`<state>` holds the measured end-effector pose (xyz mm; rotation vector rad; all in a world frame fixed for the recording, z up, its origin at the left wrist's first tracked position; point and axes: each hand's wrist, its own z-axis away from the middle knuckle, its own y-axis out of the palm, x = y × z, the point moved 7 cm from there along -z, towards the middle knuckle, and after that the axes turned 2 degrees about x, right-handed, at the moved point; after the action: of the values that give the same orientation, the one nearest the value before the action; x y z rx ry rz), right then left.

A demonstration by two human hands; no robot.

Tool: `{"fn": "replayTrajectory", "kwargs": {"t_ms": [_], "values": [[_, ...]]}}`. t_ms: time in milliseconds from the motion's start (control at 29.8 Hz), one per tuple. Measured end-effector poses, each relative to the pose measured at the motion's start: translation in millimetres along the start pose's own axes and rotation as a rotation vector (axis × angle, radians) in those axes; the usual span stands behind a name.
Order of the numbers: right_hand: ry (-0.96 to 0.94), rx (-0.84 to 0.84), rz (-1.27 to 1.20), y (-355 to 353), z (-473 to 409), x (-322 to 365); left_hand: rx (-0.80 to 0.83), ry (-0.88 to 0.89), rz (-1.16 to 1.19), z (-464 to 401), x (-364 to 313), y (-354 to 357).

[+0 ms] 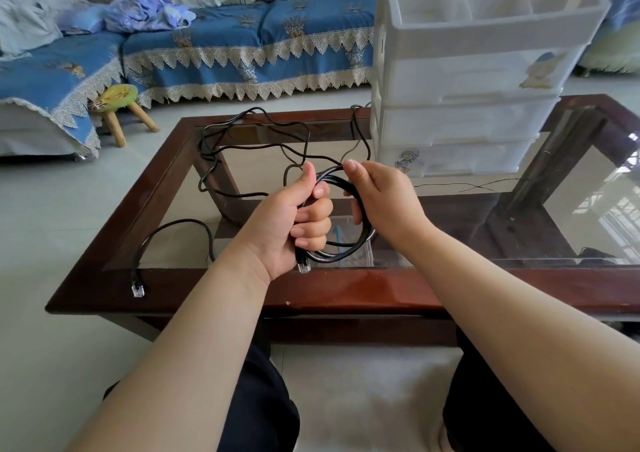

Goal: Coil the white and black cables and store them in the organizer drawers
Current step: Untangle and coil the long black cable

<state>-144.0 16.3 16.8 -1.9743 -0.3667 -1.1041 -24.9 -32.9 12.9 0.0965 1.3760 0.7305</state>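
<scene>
Both forearms are bare from the wrists back, with no sleeve in view anywhere behind the fingers. The left hand [294, 223] and right hand [381, 202] carry no ring, watch or band that can be seen. The fingers [313, 214] are short, with trimmed, unpainted nails. Well behind the fingers, at the bottom of the view, the legs are covered in dark, near-black trousers [266, 403], one leg on each side. A pale shape near the right leg's edge is too unclear to identify.
</scene>
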Motion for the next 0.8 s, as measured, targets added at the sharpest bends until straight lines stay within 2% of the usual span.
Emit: {"fn": "replayTrajectory", "kwargs": {"t_ms": [168,335,537,671,805], "values": [[0.002,-0.045,0.027,-0.2,0.7,1.5,-0.057,0.046,-0.048,-1.3,0.2,-1.7],[-0.019,-0.06,0.02,-2.2,1.3,3.9,0.016,0.018,0.039,-0.7,-0.6,-1.5],[-0.025,-0.064,0.117,-8.8,-0.3,2.6,0.047,-0.025,-0.048,0.2,2.4,0.9],[-0.033,-0.04,0.187,-10.2,-2.5,3.3,0.007,-0.049,-0.064,1.8,4.5,-1.0],[-0.018,0.065,0.075,-14.8,-10.3,-3.9,0.002,-0.041,-0.013,6.8,-2.7,-6.1]]}}
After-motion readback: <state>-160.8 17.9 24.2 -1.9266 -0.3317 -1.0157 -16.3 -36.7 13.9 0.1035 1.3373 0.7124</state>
